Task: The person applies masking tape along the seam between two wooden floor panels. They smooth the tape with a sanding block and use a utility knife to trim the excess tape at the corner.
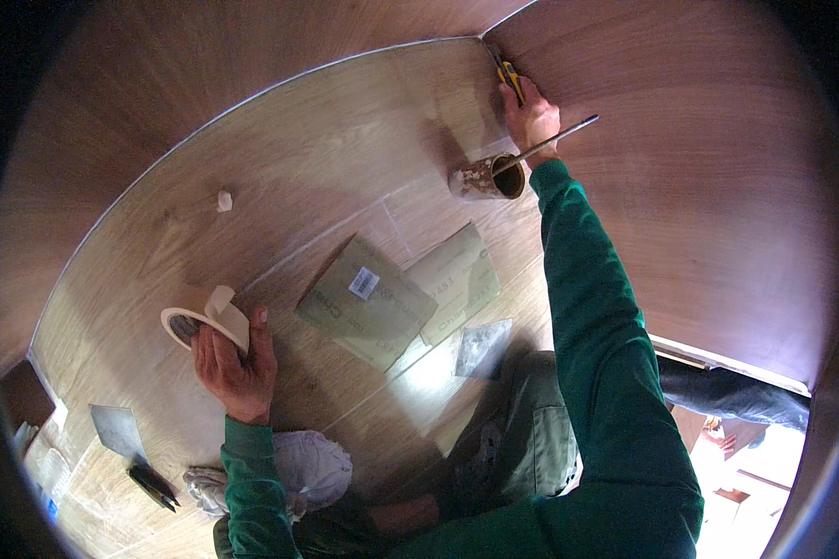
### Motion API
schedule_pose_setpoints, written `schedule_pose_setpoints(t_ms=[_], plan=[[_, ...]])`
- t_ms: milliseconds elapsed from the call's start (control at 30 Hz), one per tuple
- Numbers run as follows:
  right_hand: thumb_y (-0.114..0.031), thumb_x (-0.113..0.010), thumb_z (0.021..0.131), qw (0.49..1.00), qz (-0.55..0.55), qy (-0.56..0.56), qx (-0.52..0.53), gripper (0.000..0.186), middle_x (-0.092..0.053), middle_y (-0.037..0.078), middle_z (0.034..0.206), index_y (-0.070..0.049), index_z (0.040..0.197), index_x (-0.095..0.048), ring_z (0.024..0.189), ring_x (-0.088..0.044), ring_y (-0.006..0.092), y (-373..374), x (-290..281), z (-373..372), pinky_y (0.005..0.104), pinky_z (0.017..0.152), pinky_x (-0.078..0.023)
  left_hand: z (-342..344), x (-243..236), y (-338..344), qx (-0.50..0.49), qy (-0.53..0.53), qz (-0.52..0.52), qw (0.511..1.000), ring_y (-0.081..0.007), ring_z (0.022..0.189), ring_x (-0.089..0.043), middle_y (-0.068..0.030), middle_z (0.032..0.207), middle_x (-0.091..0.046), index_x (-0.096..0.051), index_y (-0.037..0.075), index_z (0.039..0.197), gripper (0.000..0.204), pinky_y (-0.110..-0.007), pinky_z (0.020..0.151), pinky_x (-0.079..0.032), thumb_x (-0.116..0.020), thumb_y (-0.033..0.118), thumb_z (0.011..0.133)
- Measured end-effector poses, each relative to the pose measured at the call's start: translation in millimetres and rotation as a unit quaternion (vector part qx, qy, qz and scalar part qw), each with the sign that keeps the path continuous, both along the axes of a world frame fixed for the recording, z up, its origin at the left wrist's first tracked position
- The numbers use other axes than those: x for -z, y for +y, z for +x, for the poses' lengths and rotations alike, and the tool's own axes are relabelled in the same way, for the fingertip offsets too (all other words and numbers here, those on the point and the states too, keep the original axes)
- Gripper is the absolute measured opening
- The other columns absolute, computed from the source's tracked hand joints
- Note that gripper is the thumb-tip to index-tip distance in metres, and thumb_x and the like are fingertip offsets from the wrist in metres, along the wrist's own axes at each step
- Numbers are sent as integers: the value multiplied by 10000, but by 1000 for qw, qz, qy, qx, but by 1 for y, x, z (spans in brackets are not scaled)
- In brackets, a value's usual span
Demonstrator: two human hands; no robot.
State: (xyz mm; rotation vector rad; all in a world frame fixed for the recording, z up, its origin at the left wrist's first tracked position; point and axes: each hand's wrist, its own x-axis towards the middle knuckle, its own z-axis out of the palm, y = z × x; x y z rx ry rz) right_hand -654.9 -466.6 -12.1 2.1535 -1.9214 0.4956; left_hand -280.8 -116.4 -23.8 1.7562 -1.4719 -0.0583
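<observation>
My left hand [238, 368] grips a roll of cream masking tape [231, 321], its fingers through the ring and a loose tail sticking up. At the far right my right arm reaches out along the wood-grain panel, and my right hand [533, 114] is closed around a yellow and black utility knife [509, 78]. The tool's front end is close to the corner where the panels meet the floor. Just this side of that hand lies a stained, open-ended can [475, 181] on its side, with a thin rod [569, 129] sticking out of it.
Khaki printed pieces [359, 312], one with a white label, lie mid-floor. A grey square sheet [483, 348] is by my knee. A broad scraper [118, 430], a whitish cloth [312, 470] and a small white lump [225, 200] lie leftward. Another person's hand [727, 444] shows lower right.
</observation>
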Motion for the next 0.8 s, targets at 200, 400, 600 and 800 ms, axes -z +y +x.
schedule_pose_setpoints(t_ms=[200,400,600,800], plan=[[-480,-628,914,1000,-6,26,-1,408,-699,254,869,-163,1167,-668,824,-682,470,-10,1,8,533,714,-558,0,-1,0,3,-15,0,1000,-412,831,-649,-217,955,-685,-656,-53,1059,302,-481,757,-509,-771,144,860],[-449,-600,919,998,-34,48,-24,315,-696,231,785,-148,1013,-607,760,-682,473,-13,1,12,571,664,-552,1,0,1,4,-17,-1,1000,-402,824,-647,-208,942,-682,-650,-48,1087,320,-466,744,-504,-770,143,860],[-457,-593,922,998,-8,61,1,329,-707,214,820,-141,1009,-605,783,-683,472,-15,0,17,571,682,-553,0,-1,2,1,-7,18,1000,-392,808,-642,-200,915,-675,-647,-41,1076,309,-462,710,-495,-771,136,855],[-461,-606,913,998,11,57,2,340,-709,223,845,-135,1007,-621,813,-684,470,-15,-2,17,565,712,-557,0,0,2,-2,-7,25,1000,-392,824,-646,-200,920,-676,-648,-42,1069,306,-452,730,-504,-777,123,847]])
